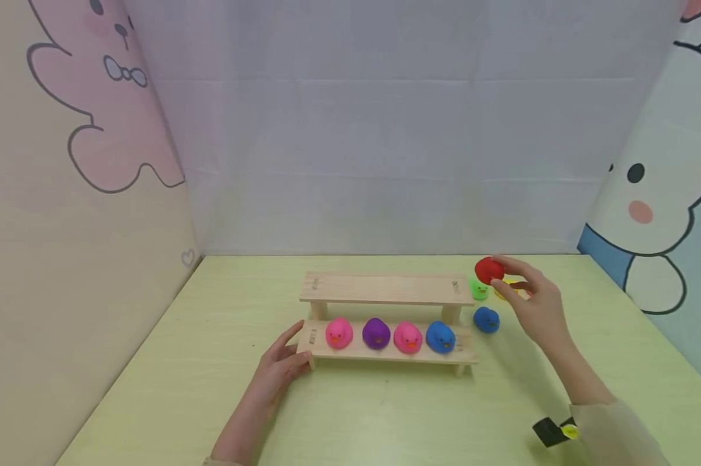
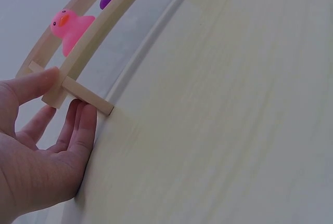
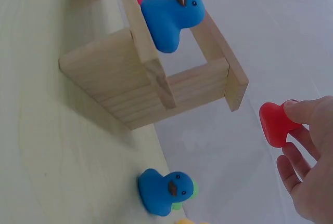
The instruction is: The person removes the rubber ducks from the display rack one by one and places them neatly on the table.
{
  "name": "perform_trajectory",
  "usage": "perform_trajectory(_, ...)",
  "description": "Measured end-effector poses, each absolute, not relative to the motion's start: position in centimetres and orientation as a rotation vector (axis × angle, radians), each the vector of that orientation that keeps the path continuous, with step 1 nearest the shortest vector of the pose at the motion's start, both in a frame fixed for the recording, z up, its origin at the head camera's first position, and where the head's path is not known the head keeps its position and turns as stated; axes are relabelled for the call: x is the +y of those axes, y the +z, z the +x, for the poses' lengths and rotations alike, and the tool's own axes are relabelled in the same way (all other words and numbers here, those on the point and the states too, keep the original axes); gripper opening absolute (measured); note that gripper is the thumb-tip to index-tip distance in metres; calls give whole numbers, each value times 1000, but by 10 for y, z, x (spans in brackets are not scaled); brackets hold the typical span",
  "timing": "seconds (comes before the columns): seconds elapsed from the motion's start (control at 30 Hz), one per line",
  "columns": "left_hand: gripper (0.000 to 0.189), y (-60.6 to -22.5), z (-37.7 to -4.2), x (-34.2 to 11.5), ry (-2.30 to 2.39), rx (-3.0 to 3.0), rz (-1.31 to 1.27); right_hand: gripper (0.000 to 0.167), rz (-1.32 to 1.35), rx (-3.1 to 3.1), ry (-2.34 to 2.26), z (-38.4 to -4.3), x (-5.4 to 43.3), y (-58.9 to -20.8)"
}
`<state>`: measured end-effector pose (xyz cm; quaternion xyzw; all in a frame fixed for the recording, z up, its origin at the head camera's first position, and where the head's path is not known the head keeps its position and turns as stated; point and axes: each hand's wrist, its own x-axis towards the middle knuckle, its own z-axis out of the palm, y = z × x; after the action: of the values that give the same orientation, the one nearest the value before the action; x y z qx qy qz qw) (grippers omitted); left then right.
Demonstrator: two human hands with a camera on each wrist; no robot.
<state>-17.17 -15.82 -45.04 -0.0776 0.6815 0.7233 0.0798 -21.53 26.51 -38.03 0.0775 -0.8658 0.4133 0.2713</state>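
Note:
My right hand [image 1: 538, 304] pinches a red rubber duck [image 1: 489, 270] between thumb and fingers, raised beside the right end of the upper shelf. At the other side, my left hand [image 1: 280, 362] grips the left end of the lower step of a two-tier wooden stand [image 1: 385, 289]; in the left wrist view its thumb lies on the board's edge, the fingers below. Along the lower step sit a pink duck [image 1: 339, 333], a purple duck [image 1: 376, 334], a second pink duck [image 1: 408, 338] and a blue duck [image 1: 440, 337]. The upper shelf carries no duck.
On the table right of the stand are another blue duck [image 1: 487, 320], a green duck [image 1: 479, 288] and a yellow duck [image 1: 506, 288], the last partly behind my right hand. A black object [image 1: 549, 432] with a yellow part lies by the right sleeve.

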Motion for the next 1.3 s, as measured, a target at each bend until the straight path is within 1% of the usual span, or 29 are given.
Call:
perform_trajectory(0.37,64,-452,-173,-159,2165,2037,-221,43,225,-2396,1062,-217,297,-407)
perform_trajectory(0.63,64,-451,-171,-159,2163,2045,-196,40,196,-2514,1013,-215,318,-420)
perform_trajectory(1.03,64,-449,-170,-159,2157,2049,-194,39,230,-2683,947,-217,336,-431)
perform_trajectory(1.3,64,-451,-171,-160,2165,2042,-215,39,195,-2819,978,-215,342,-435)
